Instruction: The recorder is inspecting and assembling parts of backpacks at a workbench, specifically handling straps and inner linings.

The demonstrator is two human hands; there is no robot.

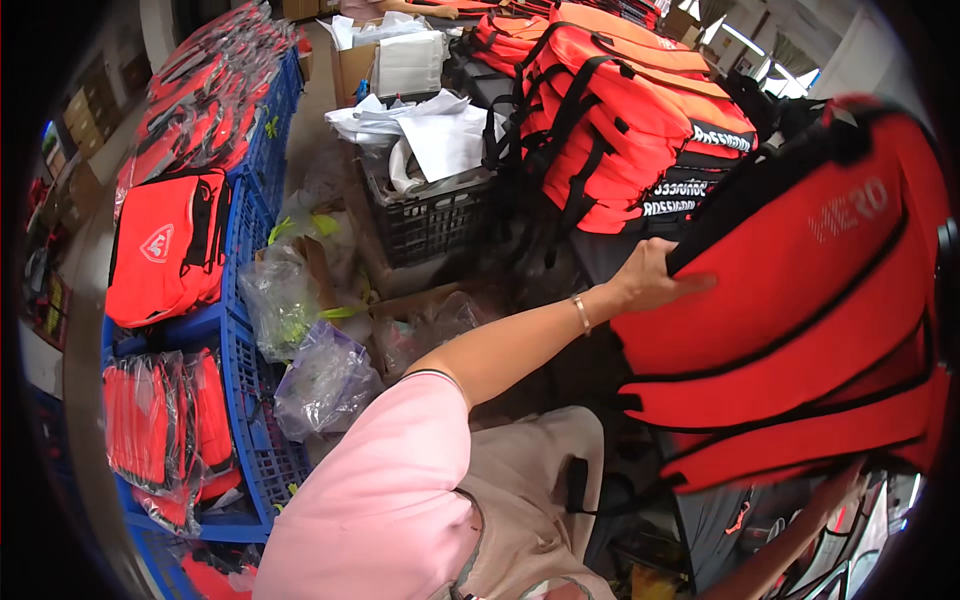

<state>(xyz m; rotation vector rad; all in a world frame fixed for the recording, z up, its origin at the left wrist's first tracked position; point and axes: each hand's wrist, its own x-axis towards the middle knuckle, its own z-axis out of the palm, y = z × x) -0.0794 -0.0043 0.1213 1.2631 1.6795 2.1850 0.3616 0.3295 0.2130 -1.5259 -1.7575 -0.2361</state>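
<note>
A red backpack (pixel 780 290) with black trim and curved front panels is held up at the right, tilted. My left hand (pixel 655 280), with a bracelet at the wrist, is closed on its black-edged side, the thumb lying on the red face. My right forearm (pixel 800 535) rises from the lower right toward the bag's lower edge; the bag hides that hand, so its grip cannot be seen. Just beyond my left hand lies a pile of orange-red backpacks (pixel 620 120) with black straps, stacked flat on a dark table.
Blue plastic crates (pixel 240 330) line the left, holding red bags in clear wrapping (pixel 165 420); one red bag (pixel 168 245) lies on top. A black crate (pixel 425 225) holds white papers (pixel 440 135). Crumpled clear plastic bags (pixel 325 380) lie between crates and my lap.
</note>
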